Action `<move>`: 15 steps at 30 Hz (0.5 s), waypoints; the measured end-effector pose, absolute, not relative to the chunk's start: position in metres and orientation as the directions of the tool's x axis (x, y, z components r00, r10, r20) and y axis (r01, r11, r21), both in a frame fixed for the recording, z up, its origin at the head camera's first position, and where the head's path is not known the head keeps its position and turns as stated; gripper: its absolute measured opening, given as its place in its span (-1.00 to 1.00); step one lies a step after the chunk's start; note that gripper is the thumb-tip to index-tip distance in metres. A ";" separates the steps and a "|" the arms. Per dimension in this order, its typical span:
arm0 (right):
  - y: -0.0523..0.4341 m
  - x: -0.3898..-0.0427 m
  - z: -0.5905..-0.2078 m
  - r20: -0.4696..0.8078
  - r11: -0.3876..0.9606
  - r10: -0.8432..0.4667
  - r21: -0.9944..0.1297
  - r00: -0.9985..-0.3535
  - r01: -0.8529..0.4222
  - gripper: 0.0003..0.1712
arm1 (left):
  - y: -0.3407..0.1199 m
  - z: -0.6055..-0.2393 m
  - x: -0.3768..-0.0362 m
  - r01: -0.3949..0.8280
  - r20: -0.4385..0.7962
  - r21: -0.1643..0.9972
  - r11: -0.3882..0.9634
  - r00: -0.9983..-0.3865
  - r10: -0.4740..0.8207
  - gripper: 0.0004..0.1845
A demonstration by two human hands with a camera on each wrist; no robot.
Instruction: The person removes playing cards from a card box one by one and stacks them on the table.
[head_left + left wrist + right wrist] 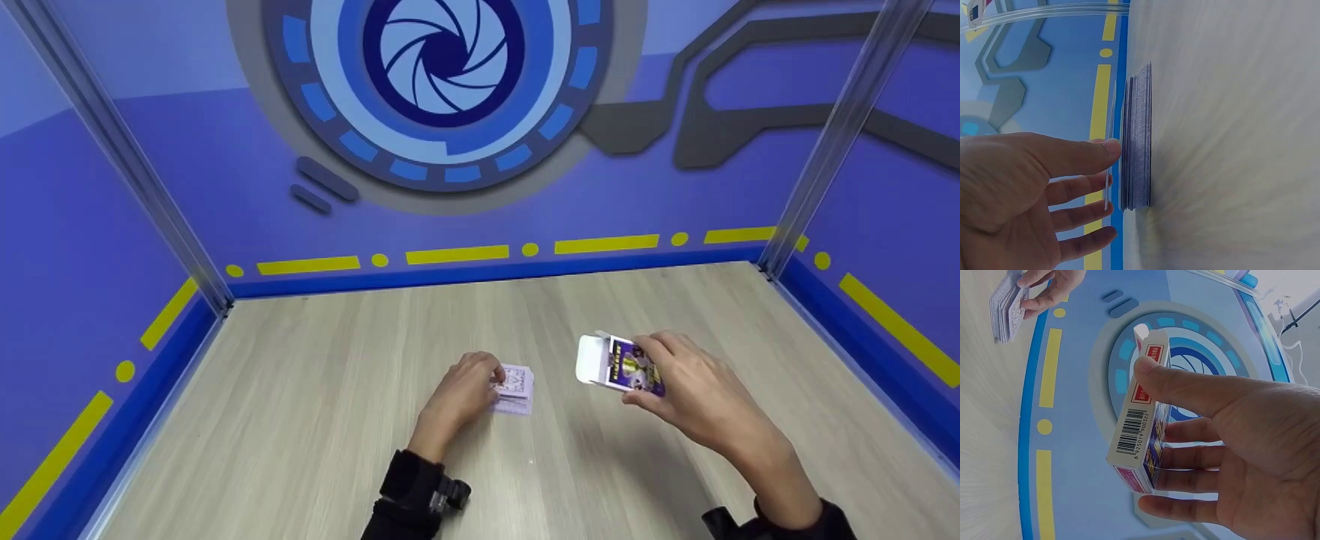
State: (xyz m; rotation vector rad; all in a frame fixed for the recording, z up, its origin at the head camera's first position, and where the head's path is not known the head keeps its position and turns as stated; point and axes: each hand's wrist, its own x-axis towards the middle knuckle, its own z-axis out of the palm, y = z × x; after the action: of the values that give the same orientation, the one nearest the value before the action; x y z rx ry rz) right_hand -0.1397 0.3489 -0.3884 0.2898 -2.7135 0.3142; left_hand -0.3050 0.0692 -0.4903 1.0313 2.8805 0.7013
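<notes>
On the table lies a stack of playing cards (514, 407), its layered edges facing the camera in the left wrist view. My left hand (461, 390) is at the stack's left side. In the left wrist view its thumb and fingers pinch a thin playing card (1108, 194), with a narrow gap between it and the stack (1137, 146). My right hand (701, 390) grips a card box (634, 365) above the table, to the right of the stack. The box's white end flap (591, 360) hangs out toward the left. A barcode shows on the box's side (1130, 431) in the right wrist view.
The wood-grain table (330, 405) is bounded by blue printed panels (450, 225) at the back and both sides. Clear strips (142, 172) cover the panel corners. A white cable (1299, 354) hangs at the upper right of the right wrist view.
</notes>
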 end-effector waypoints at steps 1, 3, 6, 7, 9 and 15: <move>0.349 -0.140 -0.388 0.402 0.953 -0.156 -0.178 -0.902 -0.244 -0.21 | 0.069 -0.491 -0.305 0.598 0.138 0.416 0.685 -0.786 0.602 -0.79; 0.348 -0.140 -0.388 0.402 0.954 -0.153 -0.179 -0.903 -0.241 -0.21 | 0.069 -0.492 -0.305 0.588 0.123 0.427 0.687 -0.790 0.600 -0.77; 0.348 -0.140 -0.388 0.405 0.953 -0.154 -0.179 -0.901 -0.243 -0.20 | 0.069 -0.493 -0.305 0.575 0.106 0.441 0.689 -0.796 0.596 -0.74; 0.348 -0.140 -0.389 0.407 0.953 -0.155 -0.179 -0.900 -0.244 -0.20 | 0.069 -0.493 -0.305 0.574 0.105 0.445 0.688 -0.796 0.596 -0.73; 0.349 -0.140 -0.389 0.409 0.953 -0.157 -0.178 -0.899 -0.247 -0.20 | 0.069 -0.493 -0.305 0.572 0.104 0.449 0.687 -0.797 0.595 -0.73; 0.349 -0.140 -0.389 0.416 0.952 -0.167 -0.169 -0.894 -0.256 -0.20 | 0.068 -0.491 -0.304 0.586 0.107 0.443 0.678 -0.786 0.609 -0.76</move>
State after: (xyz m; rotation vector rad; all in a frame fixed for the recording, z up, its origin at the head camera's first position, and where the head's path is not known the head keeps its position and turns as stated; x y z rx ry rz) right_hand -0.1401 0.3486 -0.3888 0.3054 -2.6993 0.3078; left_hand -0.3042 0.0683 -0.4908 1.0092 2.8326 0.7213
